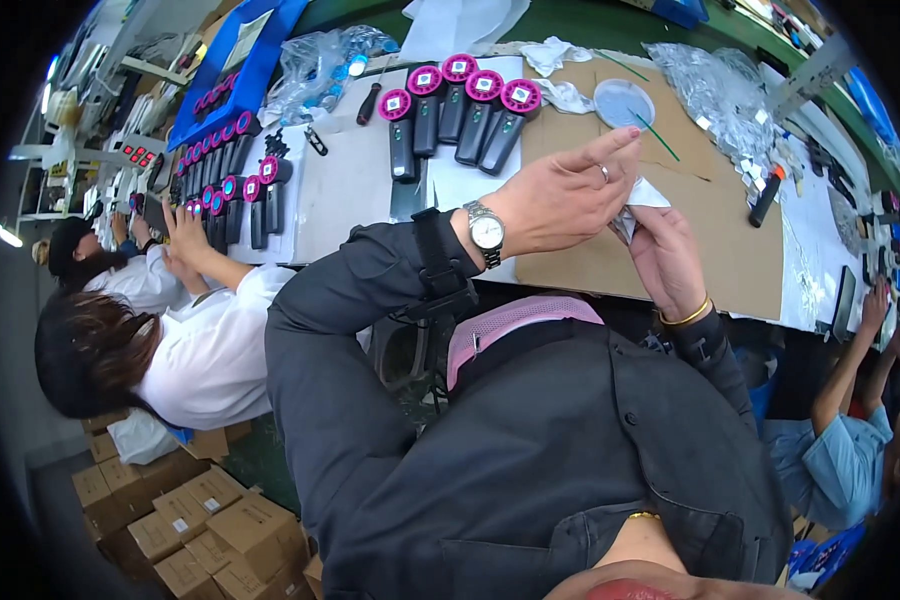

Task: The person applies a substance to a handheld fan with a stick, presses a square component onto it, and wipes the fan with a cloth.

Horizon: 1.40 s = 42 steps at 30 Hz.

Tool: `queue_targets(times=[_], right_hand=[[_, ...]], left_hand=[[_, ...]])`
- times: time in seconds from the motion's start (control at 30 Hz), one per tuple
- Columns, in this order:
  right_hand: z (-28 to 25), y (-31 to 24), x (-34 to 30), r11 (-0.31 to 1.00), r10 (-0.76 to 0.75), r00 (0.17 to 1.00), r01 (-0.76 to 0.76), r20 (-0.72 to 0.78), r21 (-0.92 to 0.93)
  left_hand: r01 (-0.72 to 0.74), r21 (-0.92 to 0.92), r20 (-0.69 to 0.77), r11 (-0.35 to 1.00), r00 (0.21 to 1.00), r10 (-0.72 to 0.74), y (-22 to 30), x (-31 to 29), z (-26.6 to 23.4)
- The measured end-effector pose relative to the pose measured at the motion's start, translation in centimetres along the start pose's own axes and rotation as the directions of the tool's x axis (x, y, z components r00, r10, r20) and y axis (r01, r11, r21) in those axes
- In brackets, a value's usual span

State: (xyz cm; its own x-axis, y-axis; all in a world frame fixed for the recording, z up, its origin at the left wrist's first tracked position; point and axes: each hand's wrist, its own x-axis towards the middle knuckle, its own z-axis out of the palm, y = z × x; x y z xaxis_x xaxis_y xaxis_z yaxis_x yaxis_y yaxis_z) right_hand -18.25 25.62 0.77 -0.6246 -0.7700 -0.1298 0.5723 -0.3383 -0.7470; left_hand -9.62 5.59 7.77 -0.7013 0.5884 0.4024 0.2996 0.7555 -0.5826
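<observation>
Over the cardboard sheet (730, 255) on the bench, my two hands meet at a crumpled white cloth (649, 193). My right hand (670, 262) pinches the cloth between thumb and fingers. My left hand (568, 196), with a watch at its wrist, presses against it from the left; its index finger lies nearly straight and the others bend inward. Whatever its fingers grip is hidden behind them. Beyond my left hand lie several black handheld devices (453, 115) with round magenta heads. A round dish (624, 104) with a green stick (658, 138) stands past my fingertips.
Crumpled clear plastic bags (705, 95) and an orange-and-black tool (767, 196) lie at the right. A screwdriver (368, 103) and a blue tray (235, 70) are at the left. Close on my left sits a co-worker in white (205, 350); cardboard boxes (215, 535) are stacked behind.
</observation>
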Motion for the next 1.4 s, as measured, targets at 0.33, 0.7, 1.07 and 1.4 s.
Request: queue_targets(times=[0.33, 0.7, 1.07, 1.4], right_hand=[[-1.1, -0.6, -1.3, 0.997, -0.071, 0.997, 0.071, -0.021, -0.001], [-0.5, -0.9, -1.9, 0.999, 0.006, 0.998, -0.004, 0.055, -0.043], [-2.9, 0.2, -1.3, 1.000, 0.002, 1.000, -0.002, 0.013, -0.001], [0.2, -0.6, -1.0, 0.996, 0.091, 0.986, -0.091, 0.137, -0.010]], left_hand=[[0.036, -0.017, -0.100, 0.999, 0.994, -0.037, 1.1, 1.7, 0.2], [-0.016, -0.366, -0.219, 0.930, 0.973, -0.069, 1.5, 1.3, 1.7], [0.232, -0.663, -0.221, 0.712, 0.848, -0.482, 5.2, 1.3, 3.4], [0.340, -0.750, -0.195, 0.567, 0.706, -0.681, 6.2, -0.4, 3.3]])
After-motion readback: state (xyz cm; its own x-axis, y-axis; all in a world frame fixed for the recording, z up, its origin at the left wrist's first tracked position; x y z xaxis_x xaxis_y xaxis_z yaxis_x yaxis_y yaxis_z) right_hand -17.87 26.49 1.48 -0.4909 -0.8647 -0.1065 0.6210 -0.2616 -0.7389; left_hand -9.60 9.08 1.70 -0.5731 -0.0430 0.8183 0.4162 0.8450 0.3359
